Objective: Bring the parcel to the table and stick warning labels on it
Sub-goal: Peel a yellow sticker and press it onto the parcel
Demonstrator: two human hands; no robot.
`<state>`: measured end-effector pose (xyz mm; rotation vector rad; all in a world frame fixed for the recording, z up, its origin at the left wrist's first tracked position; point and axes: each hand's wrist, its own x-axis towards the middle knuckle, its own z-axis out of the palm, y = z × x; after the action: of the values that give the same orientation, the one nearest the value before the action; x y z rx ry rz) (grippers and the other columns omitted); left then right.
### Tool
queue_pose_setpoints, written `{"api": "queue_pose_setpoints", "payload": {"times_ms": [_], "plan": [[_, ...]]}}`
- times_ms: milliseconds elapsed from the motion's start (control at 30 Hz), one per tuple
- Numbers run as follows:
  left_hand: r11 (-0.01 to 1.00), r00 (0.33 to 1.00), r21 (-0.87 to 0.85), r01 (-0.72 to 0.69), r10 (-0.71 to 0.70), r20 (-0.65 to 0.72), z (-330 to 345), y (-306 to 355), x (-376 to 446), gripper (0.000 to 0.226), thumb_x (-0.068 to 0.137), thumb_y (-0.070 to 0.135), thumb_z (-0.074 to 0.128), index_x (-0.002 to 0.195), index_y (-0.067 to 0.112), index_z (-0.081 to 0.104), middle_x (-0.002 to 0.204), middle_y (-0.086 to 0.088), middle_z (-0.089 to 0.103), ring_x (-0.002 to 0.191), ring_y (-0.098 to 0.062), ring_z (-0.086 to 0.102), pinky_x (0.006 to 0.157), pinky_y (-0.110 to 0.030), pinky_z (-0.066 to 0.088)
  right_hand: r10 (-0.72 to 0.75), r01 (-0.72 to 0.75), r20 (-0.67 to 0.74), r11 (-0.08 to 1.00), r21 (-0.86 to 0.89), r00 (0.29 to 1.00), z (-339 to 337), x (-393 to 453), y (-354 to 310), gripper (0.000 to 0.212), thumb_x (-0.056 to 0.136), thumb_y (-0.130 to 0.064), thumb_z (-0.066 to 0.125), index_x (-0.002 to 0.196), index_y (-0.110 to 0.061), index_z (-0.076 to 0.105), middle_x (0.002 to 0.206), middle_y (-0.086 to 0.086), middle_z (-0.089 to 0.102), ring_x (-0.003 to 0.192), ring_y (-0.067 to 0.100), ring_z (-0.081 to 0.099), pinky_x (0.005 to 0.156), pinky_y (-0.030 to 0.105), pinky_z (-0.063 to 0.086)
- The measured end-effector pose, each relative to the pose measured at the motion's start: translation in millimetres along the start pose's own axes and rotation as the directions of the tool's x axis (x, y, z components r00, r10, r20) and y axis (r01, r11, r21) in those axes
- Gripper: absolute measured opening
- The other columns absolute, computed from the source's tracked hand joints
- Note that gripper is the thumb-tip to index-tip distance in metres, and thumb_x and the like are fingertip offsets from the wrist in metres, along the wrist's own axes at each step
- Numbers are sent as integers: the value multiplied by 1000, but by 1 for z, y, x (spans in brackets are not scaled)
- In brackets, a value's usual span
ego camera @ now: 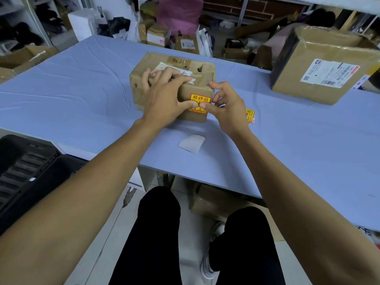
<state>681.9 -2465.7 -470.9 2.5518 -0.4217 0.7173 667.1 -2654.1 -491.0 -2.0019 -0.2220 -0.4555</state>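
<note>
A worn brown cardboard parcel (191, 64) with a torn white shipping label stands on the blue table (82, 95). A red and yellow warning label (200, 99) is stuck on the side that faces me. My left hand (164, 95) lies over the parcel's top near corner, its thumb pressing the label's lower left. My right hand (226, 103) presses the label's lower right edge with thumb and forefinger. More red and yellow labels (250, 115) lie on the table just right of the parcel, partly hidden by my right hand.
A white backing paper (192, 144) lies on the table in front of the parcel. A big cardboard box (320, 66) stands at the table's right. A black case (24, 167) sits at my left. Boxes and bags crowd the floor behind the table.
</note>
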Motion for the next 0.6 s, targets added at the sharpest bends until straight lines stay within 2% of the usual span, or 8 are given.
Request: {"api": "queue_pose_setpoints", "payload": {"times_ms": [100, 167, 233, 333, 400, 433, 533, 600], "plan": [[999, 999, -50, 5, -8, -51, 3, -1, 4, 57, 65, 66, 70, 111, 33, 69, 114, 8, 59, 117, -15, 52, 111, -38, 13, -20, 20, -20, 1000, 13, 1000, 2, 3, 0, 35, 78, -24, 82, 105, -31, 59, 74, 0, 52, 69, 17, 52, 67, 29, 47], [991, 997, -135, 20, -30, -67, 4, -2, 7, 50, 69, 63, 68, 109, 34, 73, 110, 10, 61, 115, -13, 51, 103, -30, 13, -33, 34, -35, 999, 32, 999, 2, 6, -1, 30, 79, -21, 81, 93, -35, 58, 69, 0, 51, 77, 31, 59, 72, 35, 50], [979, 996, -204, 27, -43, -73, 4, -5, 10, 42, 76, 58, 66, 109, 35, 74, 110, 10, 64, 116, -11, 50, 98, -29, 14, -34, 35, -53, 999, 31, 998, 2, 8, 0, 31, 80, -20, 81, 87, -39, 57, 68, 5, 51, 74, 29, 58, 73, 38, 51], [989, 998, -151, -8, -2, -67, 5, -8, 7, 46, 78, 63, 61, 114, 37, 71, 113, 11, 62, 117, -14, 50, 97, -30, 16, -36, 36, -17, 999, 7, 999, 0, 7, 1, 25, 81, -23, 80, 96, -28, 61, 68, 3, 53, 68, 12, 52, 67, 31, 49], [996, 998, -77, -50, 46, -51, 6, -10, 4, 61, 70, 73, 60, 120, 38, 68, 117, 11, 60, 117, -14, 49, 98, -30, 16, -48, 49, 23, 997, -60, 999, -2, 6, -1, 35, 82, -25, 79, 110, -18, 61, 68, 1, 54, 62, 7, 47, 62, 19, 44], [996, 997, -69, -53, 50, -54, 6, -9, 3, 65, 68, 76, 60, 120, 39, 67, 118, 11, 59, 117, -14, 49, 98, -29, 15, -51, 54, 37, 995, -83, 998, -2, 6, -2, 37, 82, -26, 79, 113, -16, 60, 69, 3, 55, 61, 7, 47, 61, 17, 42], [994, 998, -111, -6, -2, -69, 7, -7, 5, 59, 71, 73, 59, 118, 39, 69, 117, 11, 60, 118, -13, 50, 98, -27, 13, -61, 64, 31, 993, -103, 998, -3, 6, -4, 30, 89, -31, 72, 112, -17, 60, 72, 12, 62, 65, 19, 54, 64, 24, 45], [996, 997, -93, -4, -3, -76, 8, -7, 5, 57, 72, 71, 59, 118, 39, 69, 116, 10, 61, 118, -14, 50, 97, -28, 14, -71, 74, 29, 990, -124, 997, -1, 5, -3, 30, 91, -32, 69, 114, -16, 59, 73, 12, 63, 65, 18, 55, 64, 24, 45]]}}
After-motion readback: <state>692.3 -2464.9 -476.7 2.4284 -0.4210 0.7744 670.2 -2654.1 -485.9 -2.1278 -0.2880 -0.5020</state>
